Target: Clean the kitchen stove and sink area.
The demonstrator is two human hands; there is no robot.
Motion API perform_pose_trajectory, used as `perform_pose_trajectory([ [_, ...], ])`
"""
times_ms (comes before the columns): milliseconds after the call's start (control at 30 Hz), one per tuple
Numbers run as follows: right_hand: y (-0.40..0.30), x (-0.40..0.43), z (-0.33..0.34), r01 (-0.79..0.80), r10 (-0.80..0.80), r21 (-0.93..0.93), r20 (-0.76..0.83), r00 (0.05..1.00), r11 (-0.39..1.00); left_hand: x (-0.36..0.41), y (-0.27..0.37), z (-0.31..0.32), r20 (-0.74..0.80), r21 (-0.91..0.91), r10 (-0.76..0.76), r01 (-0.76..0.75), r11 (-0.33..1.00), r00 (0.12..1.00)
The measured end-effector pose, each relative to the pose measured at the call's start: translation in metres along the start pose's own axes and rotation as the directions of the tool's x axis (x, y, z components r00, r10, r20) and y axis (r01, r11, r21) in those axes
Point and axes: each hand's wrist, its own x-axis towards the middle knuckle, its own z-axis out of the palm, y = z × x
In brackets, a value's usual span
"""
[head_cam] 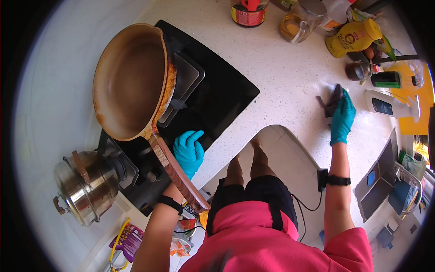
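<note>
My right hand [342, 117], in a teal glove, presses a crumpled dark cloth [330, 103] onto the speckled white countertop [289, 85]. A damp-looking sheen shows around the cloth. My left hand [189, 153], gloved the same way, rests at the edge of the black gas cooktop [224, 91] with loosely curled fingers and nothing visible in them. Beside it, partly covering its wrist, runs the wooden handle [176, 173] of a frying pan [131, 81]. The pan has a brown-stained rim, a bare inside, and sits over the far burner.
A steel pot [88, 187] with a lid stands on the other burner. Along the back are a glass jug [299, 23], a yellow bottle [353, 37], a sauce bottle [360, 70] and a white spray bottle [390, 103]. The sink [377, 180] lies at right, near a dish rack [407, 193].
</note>
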Motion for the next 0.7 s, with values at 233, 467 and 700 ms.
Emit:
perform_pose_trajectory([
  [233, -0.132, -0.112, 0.111, 0.774, -0.821, 0.357, 0.456, 0.344, 0.523, 0.001, 0.005, -0.001, -0.002, 0.021, 0.011, -0.011, 1.0, 1.0],
  [467, -0.094, -0.11, 0.138, 0.846, -0.852, 0.37, 0.496, 0.17, 0.384, -0.002, 0.003, 0.003, -0.034, 0.055, 0.026, -0.024, 0.998, 0.999],
  [700, -0.078, -0.067, 0.111, 0.665, -0.61, -0.079, 0.33, 0.72, 0.743, -0.007, -0.001, 0.006, -0.014, 0.129, 0.023, -0.021, 0.991, 1.0],
])
